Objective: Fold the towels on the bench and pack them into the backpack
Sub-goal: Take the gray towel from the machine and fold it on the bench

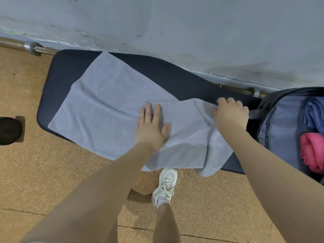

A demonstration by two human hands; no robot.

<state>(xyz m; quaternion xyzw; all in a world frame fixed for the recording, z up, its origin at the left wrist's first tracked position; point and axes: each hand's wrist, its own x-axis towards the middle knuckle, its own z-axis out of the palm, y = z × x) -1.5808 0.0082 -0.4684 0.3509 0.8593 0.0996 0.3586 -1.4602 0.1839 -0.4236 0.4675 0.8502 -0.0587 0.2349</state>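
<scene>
Floor: a speckled tan surface (52, 172) with thin seams is seen under and around the bench.
Wall: a pale grey, stained wall (192, 28) fills the top of the view; a metal bar (31, 47) runs along its foot on the left, and a second length of bar (252, 92) shows behind the bench on the right.
Bench: a dark padded bench (73, 62) lies close to the wall, running from upper left to lower right.
Towel: a light grey towel (98, 111) is spread over most of the bench pad; its right end is bunched and droops over the near edge.
Backpack: a grey-blue backpack (280, 123) stands open at the right end of the bench, and a blue cloth (313, 113) and a pink cloth (310, 151) are packed inside it.
Left hand: the left hand (151, 125) is laid flat on the middle of the towel, fingers spread, palm pressed down, nothing gripped.
Right hand: the right hand (230, 114) is curled over the far right part of the towel, fingers bent down onto the cloth at the bench's far edge; a pinch on the fabric is suggested but cannot be told for certain.
Arms: both bare forearms are extended forward from the bottom of the view.
Foot: a white sneaker (165, 185) is planted on the floor just beside the near edge of the bench.
Left margin: a dark round object (9, 130) is cut off by the frame edge.
</scene>
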